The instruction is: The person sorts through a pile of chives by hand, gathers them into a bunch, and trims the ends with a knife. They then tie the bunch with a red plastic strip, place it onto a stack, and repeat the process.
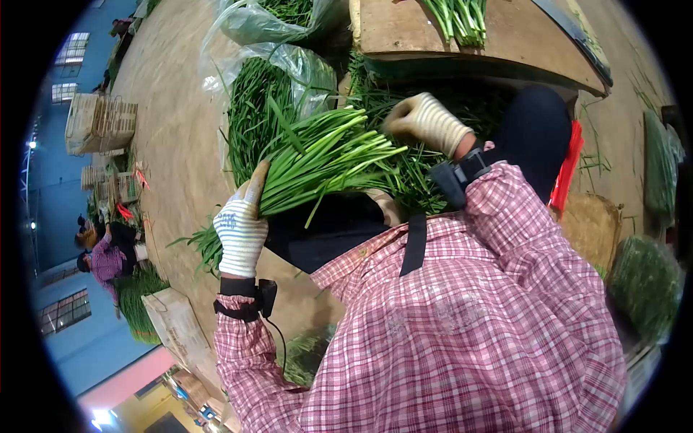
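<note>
My left hand [244, 225], in a striped knit glove with a dirty thumb, is closed around a bunch of garlic chives [325, 159]. Their pale cut ends fan out toward my right hand, and the leafy ends hang past my left wrist. My right hand [432, 124], gloved the same way, is just beyond those pale ends with its fingers curled in. Its fingertips are blurred, so whatever they may pinch cannot be made out. Loose green leaves [419, 177] lie below it, beside my knee. More chives [256, 101] lie in an open plastic bag [314, 79] behind the bunch.
A wooden board [404, 29] at the top bears another bunch of chives [462, 18]. Another plastic bag [267, 25] of greens stands nearby. Crates [101, 124] and a person in a checked shirt [108, 260] are farther left. A filled bag [642, 285] lies at right.
</note>
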The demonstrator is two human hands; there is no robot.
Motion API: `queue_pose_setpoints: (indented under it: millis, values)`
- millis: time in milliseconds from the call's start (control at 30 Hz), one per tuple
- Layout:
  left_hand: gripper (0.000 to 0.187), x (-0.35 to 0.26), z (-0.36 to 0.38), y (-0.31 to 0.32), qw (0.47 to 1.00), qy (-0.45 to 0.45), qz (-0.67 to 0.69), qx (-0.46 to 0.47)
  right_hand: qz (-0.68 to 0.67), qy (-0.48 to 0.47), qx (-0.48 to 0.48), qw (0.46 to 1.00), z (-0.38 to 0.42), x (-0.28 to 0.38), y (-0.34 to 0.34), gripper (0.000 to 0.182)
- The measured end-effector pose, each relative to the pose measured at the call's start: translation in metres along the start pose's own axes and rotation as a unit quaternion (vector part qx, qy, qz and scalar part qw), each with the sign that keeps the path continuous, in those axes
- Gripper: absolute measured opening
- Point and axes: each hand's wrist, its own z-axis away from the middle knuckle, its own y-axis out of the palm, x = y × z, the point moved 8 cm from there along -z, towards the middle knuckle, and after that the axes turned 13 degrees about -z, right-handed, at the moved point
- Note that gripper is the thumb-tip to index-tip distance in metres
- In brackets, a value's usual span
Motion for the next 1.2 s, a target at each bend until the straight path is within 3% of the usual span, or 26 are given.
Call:
queue_pose_setpoints:
  millis: [67,100,167,200,233,300,333,367,433,500,533,567,633,667,700,733,833,867,900,967,1033,1067,1167,1200]
  values:
    - [0.084,0.001,-0.002,0.003,0.999,-0.022,0.014,0.045,0.187,0.048,-0.147,0.970,0.000,-0.006,-0.046,0.025]
    - [0.084,0.003,-0.005,0.003,0.999,-0.023,0.013,0.041,0.039,0.053,-0.167,0.984,0.007,-0.011,-0.054,0.028]
    - [0.083,0.004,-0.007,0.013,0.995,-0.036,-0.021,0.091,-0.031,-0.121,-0.108,0.986,0.010,0.023,-0.024,0.031]
    - [0.081,0.001,-0.010,0.013,0.997,-0.021,-0.016,0.078,0.089,-0.144,-0.031,0.985,0.016,0.048,-0.001,0.030]
    - [0.081,0.000,-0.013,0.012,0.997,-0.018,-0.017,0.077,0.181,-0.168,-0.034,0.968,0.030,0.071,0.015,0.023]
    - [0.078,-0.002,-0.018,0.012,0.996,-0.010,-0.013,0.088,0.266,-0.192,0.055,0.943,0.020,0.063,0.035,0.025]
    - [0.078,-0.003,-0.019,0.009,0.996,-0.009,-0.013,0.089,0.162,-0.122,0.069,0.977,0.013,0.049,0.029,0.026]
    - [0.074,-0.002,-0.019,0.010,0.992,-0.017,-0.016,0.122,0.131,-0.125,0.033,0.983,0.011,0.046,0.017,0.024]
    - [0.071,0.000,-0.017,0.014,0.987,-0.025,-0.018,0.156,0.327,-0.125,-0.030,0.936,0.006,0.038,-0.005,0.018]
    - [0.071,0.014,-0.009,0.030,0.963,-0.092,0.094,0.236,0.532,0.029,-0.106,0.839,0.006,0.022,-0.048,0.016]
    - [0.067,0.022,-0.004,0.037,0.962,-0.065,0.188,0.185,0.535,0.058,-0.140,0.831,0.013,0.016,-0.067,0.018]
    - [0.067,0.023,-0.001,0.041,0.964,-0.064,0.187,0.181,0.527,0.137,-0.133,0.828,0.020,0.013,-0.077,0.020]
    - [0.068,0.019,0.006,0.053,0.882,-0.132,0.393,0.222,0.405,0.007,-0.193,0.894,0.032,0.036,-0.062,0.024]
    - [0.070,0.011,0.002,0.045,0.870,-0.157,0.395,0.251,0.294,-0.075,-0.200,0.932,0.031,0.038,-0.052,0.034]
    - [0.070,0.009,0.000,0.046,0.871,-0.154,0.395,0.249,0.170,-0.056,-0.181,0.967,0.033,0.044,-0.042,0.046]
    - [0.071,0.008,0.000,0.052,0.869,-0.158,0.390,0.260,0.122,-0.104,-0.213,0.964,0.034,0.048,-0.032,0.053]
    - [0.073,-0.004,-0.005,0.047,0.891,-0.140,0.343,0.262,0.090,-0.060,-0.199,0.974,0.021,0.057,-0.010,0.060]
    - [0.073,-0.010,-0.006,0.042,0.890,-0.138,0.341,0.268,-0.061,0.034,-0.136,0.988,0.008,0.035,-0.003,0.058]
    - [0.074,-0.012,-0.004,0.040,0.890,-0.137,0.339,0.274,-0.075,0.008,-0.163,0.984,0.003,0.028,-0.005,0.046]
    - [0.071,-0.011,0.005,0.036,0.874,-0.143,0.362,0.291,0.082,-0.045,-0.247,0.965,0.007,0.020,-0.040,0.035]
    - [0.067,-0.016,0.024,0.035,0.766,-0.225,0.490,0.350,0.255,0.025,-0.277,0.926,0.007,0.001,-0.071,0.031]
    - [0.065,-0.017,0.028,0.034,0.761,-0.232,0.493,0.352,0.286,-0.054,-0.283,0.914,0.017,0.018,-0.065,0.038]
    - [0.065,-0.028,0.031,0.041,0.759,-0.244,0.497,0.341,0.379,-0.077,-0.141,0.911,0.039,0.080,0.003,0.058]
    - [0.067,-0.036,0.030,0.040,0.756,-0.244,0.498,0.349,0.396,-0.045,-0.067,0.915,0.034,0.085,0.027,0.062]
